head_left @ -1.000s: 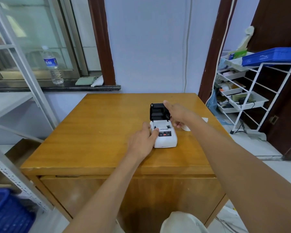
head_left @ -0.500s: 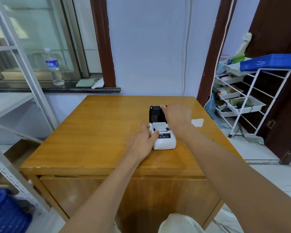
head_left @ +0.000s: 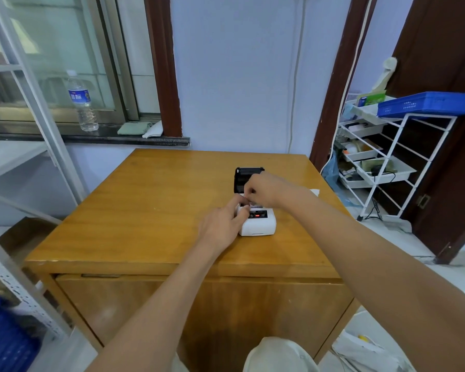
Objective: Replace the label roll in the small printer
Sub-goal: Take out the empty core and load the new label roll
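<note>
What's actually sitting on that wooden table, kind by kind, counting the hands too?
Label printer, white with its black lid up: 1
White paper scrap: 1
Hands, left hand and right hand: 2
Total: 4

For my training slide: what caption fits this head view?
Both hands, left hand and right hand, work at the open small printer on the wooden table.

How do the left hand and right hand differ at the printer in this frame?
The left hand rests against the white body of the printer from its left side; the right hand hovers above the open compartment, fingers pinched together. The left hand lies flatter; the right hand is curled. Both work at the same printer.
</note>
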Available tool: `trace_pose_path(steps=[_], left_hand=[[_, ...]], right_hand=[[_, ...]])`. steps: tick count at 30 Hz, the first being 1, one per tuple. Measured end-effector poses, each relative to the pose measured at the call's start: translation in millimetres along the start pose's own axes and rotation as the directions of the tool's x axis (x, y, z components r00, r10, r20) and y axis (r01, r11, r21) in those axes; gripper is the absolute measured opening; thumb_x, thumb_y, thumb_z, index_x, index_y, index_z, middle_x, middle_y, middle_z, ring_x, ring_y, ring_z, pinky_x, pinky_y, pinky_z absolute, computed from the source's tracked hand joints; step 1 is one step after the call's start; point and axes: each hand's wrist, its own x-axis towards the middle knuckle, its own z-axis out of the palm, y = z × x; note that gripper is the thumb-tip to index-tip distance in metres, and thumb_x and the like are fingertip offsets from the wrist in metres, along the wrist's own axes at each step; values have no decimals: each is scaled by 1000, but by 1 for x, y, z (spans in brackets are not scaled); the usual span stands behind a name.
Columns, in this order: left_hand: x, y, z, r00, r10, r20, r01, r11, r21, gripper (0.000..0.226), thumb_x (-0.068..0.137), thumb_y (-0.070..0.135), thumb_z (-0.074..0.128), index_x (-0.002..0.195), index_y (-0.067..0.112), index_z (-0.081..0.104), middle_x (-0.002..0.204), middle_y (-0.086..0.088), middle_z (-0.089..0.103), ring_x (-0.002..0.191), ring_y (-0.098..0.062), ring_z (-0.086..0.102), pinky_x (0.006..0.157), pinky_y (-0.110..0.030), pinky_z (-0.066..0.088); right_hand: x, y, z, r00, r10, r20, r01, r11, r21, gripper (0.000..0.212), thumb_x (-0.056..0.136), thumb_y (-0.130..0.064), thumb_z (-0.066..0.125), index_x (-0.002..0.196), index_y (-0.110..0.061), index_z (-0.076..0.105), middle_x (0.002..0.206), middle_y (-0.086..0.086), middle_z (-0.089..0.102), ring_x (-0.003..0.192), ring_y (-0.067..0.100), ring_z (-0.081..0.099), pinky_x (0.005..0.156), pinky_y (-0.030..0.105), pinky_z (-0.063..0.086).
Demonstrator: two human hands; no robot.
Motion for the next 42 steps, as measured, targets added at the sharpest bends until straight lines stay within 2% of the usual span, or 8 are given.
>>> trace_pose_path(steps=[6,12,17,22,25,30,36,42], left_hand=[[1,-1,1,1000,-11,20,12,999,-52,22,106,48,38,116,37,53,73,-14,68,64,-31,61,52,-38,37],[3,-2,1,999,-35,26,37,997,-62,17,104,50,38,110,40,50,75,-12,69,58,-21,53,54,-37,35],[4,-4,1,997,-63,33,66,993,-102,17,100,54,40,101,39,48,68,-4,63,58,-20,50,56,-37,36],[2,-4,-1,998,-53,35,57,991,-124,16,102,50,42,100,37,50,64,1,58,56,-18,49,55,-35,35],[2,-4,1,998,-55,19,58,989,-137,16,103,51,42,101,37,51,63,-1,59,55,-18,48,56,-36,37],[2,-3,2,997,-75,22,77,989,-126,17,103,53,40,102,40,50,74,-10,69,58,-20,51,56,-36,38],[1,1,1,997,-76,26,78,994,-78,16,105,52,38,105,39,49,69,-5,65,55,-17,49,54,-35,36],[2,1,2,997,-78,29,80,994,-71,15,105,53,39,105,41,49,75,-9,68,55,-17,49,53,-34,36]], right_hand=[[5,-1,-2,996,8,85,-3,998,-69,16,96,-29,67,104,-21,79,99,0,75,94,25,69,85,44,61],[12,-2,-1,998,-49,44,55,985,-161,7,93,-26,68,87,-30,68,77,-12,58,88,23,65,58,29,42],[5,1,-6,997,-82,-2,81,992,-100,11,90,-32,71,98,-25,74,85,-12,61,86,17,57,57,28,37],[-10,6,-38,990,-78,-115,84,995,53,13,86,-27,74,96,-19,74,75,-14,60,73,10,56,59,28,39],[-24,22,-57,975,-18,-222,49,990,135,18,85,-34,75,95,-20,75,75,-14,61,74,11,59,67,32,50],[-44,72,-66,903,239,-357,-163,959,231,12,82,-38,66,83,-27,62,62,-5,73,62,13,72,80,40,62],[-64,117,-39,795,482,-368,-319,849,422,12,84,-35,67,86,-23,65,63,3,75,70,23,73,75,49,64],[-68,133,-1,792,523,-316,-407,837,365,12,85,-40,66,86,-29,61,75,3,72,77,29,72,78,46,62]])
